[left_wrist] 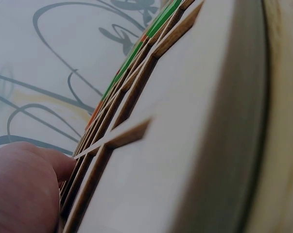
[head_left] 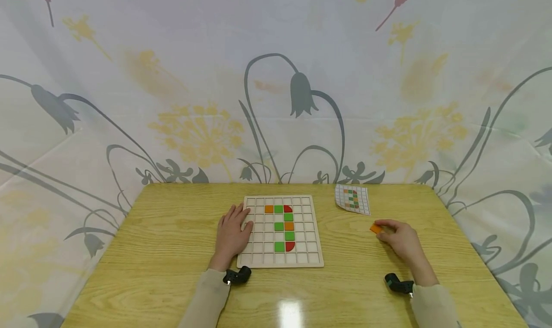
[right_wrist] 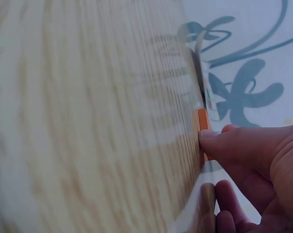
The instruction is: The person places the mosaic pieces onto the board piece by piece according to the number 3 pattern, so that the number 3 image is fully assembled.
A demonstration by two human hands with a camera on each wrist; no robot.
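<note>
A white wooden grid board [head_left: 280, 258] lies in the middle of the table, with orange, green and red tiles [head_left: 284, 226] set in its cells in a curved figure. My left hand [head_left: 233, 233] lies flat with straight fingers on the board's left edge; in the left wrist view the board [left_wrist: 185, 145] fills the frame beside my hand [left_wrist: 20, 189]. My right hand [head_left: 398, 237] pinches a small orange tile [head_left: 376, 228] just above the table at the right. In the right wrist view the orange tile [right_wrist: 202, 127] is held at my fingertips [right_wrist: 219, 143].
A pattern card [head_left: 353, 199] printed with a coloured grid lies at the back right of the wooden table [head_left: 164, 251]. A floral cloth backdrop [head_left: 276, 88] surrounds the table on three sides.
</note>
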